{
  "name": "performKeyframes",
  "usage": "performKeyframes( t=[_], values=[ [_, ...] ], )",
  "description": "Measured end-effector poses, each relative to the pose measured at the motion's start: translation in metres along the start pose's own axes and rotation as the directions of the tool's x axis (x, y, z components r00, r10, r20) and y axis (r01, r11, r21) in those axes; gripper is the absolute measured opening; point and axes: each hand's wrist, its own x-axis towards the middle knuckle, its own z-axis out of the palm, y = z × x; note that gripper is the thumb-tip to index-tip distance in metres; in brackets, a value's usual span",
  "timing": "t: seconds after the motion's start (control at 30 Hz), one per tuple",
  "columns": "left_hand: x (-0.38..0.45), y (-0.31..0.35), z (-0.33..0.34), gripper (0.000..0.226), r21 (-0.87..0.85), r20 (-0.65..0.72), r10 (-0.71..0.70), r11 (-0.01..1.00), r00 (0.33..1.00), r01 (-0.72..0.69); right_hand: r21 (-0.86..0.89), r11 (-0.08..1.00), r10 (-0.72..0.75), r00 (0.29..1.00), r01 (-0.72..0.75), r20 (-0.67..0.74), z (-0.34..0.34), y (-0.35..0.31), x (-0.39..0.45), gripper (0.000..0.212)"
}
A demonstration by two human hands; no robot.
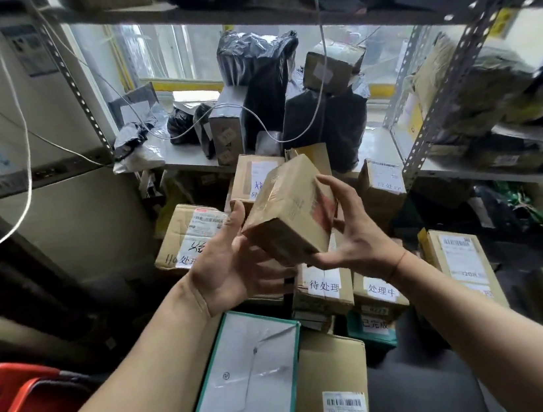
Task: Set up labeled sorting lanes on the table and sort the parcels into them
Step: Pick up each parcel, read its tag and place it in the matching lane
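- Both hands are up in front of the shelf, and between them sits a small brown parcel, tilted with one corner pointing down toward the camera.
- The left hand cups the parcel's lower left end, palm up, thumb rising along the near edge; the fingers are spread and seem to be supporting rather than squeezing.
- The right hand takes the right side, fingers curled round the face with the red print, thumb underneath. That is the firmer grip of the two.
- The parcel is held in the air, above the labeled boxes with their white handwritten slips, and not touching any of them.
- Handling call: this is stiff cardboard wrapped in glossy tape, so the faces may be a bit slick. It looks light, since open fingers carry it easily. The corners look slightly crushed, so I would hold the flat sides, not the edges.
- Best hold, I reckon: palms on two opposite long faces, one hand under the low corner.
- Left of the labeled boxes lies a teal-rimmed box with a white envelope on top.
- Behind the parcel, black bags crowd the metal shelf.
- Which lane this one belongs in, I cannot tell; its label is not readable from here.
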Motion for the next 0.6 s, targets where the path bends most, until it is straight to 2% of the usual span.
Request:
performKeyframes(
  t=[0.07, 0.13, 0.2, 0.23, 0.27, 0.3, 0.33, 0.37, 0.4, 0.43, 0.47, 0.53, 0.57, 0.6],
  values=[
    [0.005, -0.010, 0.005, 0.073, -0.135, -0.003, 0.019, 0.991, 1.000, -0.019, 0.006, 1.000, -0.008, 1.000, 0.008, -0.015, 0.008, 0.005, -0.009, 0.123],
    [0.010, -0.018, 0.014, 0.066, -0.175, -0.129, 0.092, 0.978, 0.987, -0.114, -0.001, 0.998, 0.063, 0.998, -0.063, 0.032, 0.010, 0.011, -0.015, 0.130],
    [0.017, -0.028, 0.018, 0.066, -0.016, -0.241, 0.214, 0.974, 0.947, -0.224, 0.113, 0.969, 0.201, 0.967, -0.219, 0.154, 0.002, 0.008, -0.017, 0.130],
    [0.019, -0.033, 0.021, 0.070, 0.162, -0.261, 0.321, 0.944, 0.910, -0.287, 0.287, 0.902, 0.262, 0.937, -0.322, 0.230, -0.003, 0.002, -0.018, 0.127],
    [0.020, -0.039, 0.023, 0.078, 0.413, -0.255, 0.455, 0.849, 0.853, -0.329, 0.483, 0.771, 0.295, 0.905, -0.415, 0.306, -0.005, -0.004, -0.018, 0.122],
    [0.023, -0.045, 0.024, 0.086, 0.687, -0.229, 0.592, 0.661, 0.772, -0.303, 0.635, 0.613, 0.308, 0.882, -0.470, 0.356, -0.004, -0.010, -0.020, 0.118],
    [0.026, -0.052, 0.024, 0.093, 0.898, -0.166, 0.736, 0.388, 0.657, -0.209, 0.709, 0.520, 0.307, 0.879, -0.477, 0.366, 0.000, -0.016, -0.021, 0.112],
    [0.030, -0.058, 0.026, 0.098, 0.987, -0.041, 0.843, 0.117, 0.536, -0.109, 0.754, 0.465, 0.320, 0.882, -0.464, 0.346, 0.007, -0.020, -0.022, 0.104],
    [0.032, -0.062, 0.029, 0.100, 0.995, 0.097, 0.894, -0.092, 0.438, -0.033, 0.780, 0.444, 0.352, 0.887, -0.440, 0.300, 0.016, -0.023, -0.021, 0.093],
    [0.035, -0.066, 0.031, 0.102, 0.972, 0.213, 0.899, -0.235, 0.382, 0.010, 0.804, 0.436, 0.387, 0.891, -0.405, 0.239, 0.025, -0.024, -0.021, 0.084],
    [0.036, -0.069, 0.034, 0.107, 0.949, 0.279, 0.890, -0.314, 0.360, 0.042, 0.820, 0.434, 0.423, 0.888, -0.373, 0.180, 0.031, -0.022, -0.021, 0.077],
    [0.033, -0.069, 0.034, 0.116, 0.940, 0.305, 0.861, -0.340, 0.408, 0.016, 0.844, 0.414, 0.484, 0.868, -0.340, 0.113, 0.034, -0.016, -0.022, 0.075],
    [0.030, -0.064, 0.034, 0.119, 0.960, 0.265, 0.855, -0.277, 0.447, -0.039, 0.854, 0.400, 0.514, 0.852, -0.334, 0.093, 0.032, -0.013, -0.023, 0.078],
    [0.027, -0.060, 0.031, 0.115, 0.984, 0.178, 0.845, -0.142, 0.505, -0.109, 0.853, 0.397, 0.541, 0.837, -0.339, 0.081, 0.029, -0.009, -0.025, 0.083]
  ],
)
